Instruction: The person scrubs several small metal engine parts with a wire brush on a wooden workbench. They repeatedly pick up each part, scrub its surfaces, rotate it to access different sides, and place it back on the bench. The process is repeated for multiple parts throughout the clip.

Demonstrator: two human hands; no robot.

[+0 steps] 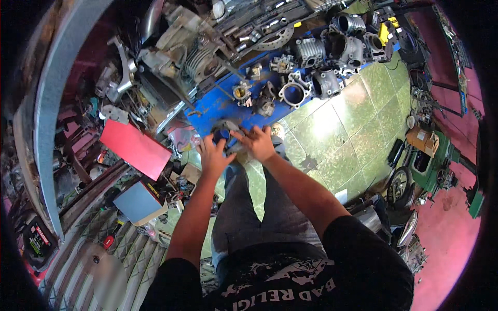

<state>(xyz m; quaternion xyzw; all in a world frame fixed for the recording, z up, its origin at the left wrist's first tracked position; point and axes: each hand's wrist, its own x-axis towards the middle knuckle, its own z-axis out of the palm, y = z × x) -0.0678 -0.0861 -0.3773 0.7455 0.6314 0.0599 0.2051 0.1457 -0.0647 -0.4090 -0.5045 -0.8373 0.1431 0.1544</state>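
Note:
At the near edge of the blue bench top (207, 115) is a grey metal engine part (227, 126) with a round bore, blue showing through the hole. My left hand (211, 153) grips its left and near side, fingers bent over the rim. From the right, my right hand (257, 142) has its fingers on the same part. Both hands partly hide its shape. Beyond them on the bench lie a small brass-coloured carburettor-like part (241, 93), a dark metal part (266, 101) and a ring-shaped metal flange (294, 92).
Finned cylinders (310, 52) and other engine castings (350, 51) crowd the bench's far right; a large finned engine block (199, 65) stands far left. A red panel (136, 149) and a blue-grey box (139, 203) are at my left. Green floor tiles (337, 140) spread to my right.

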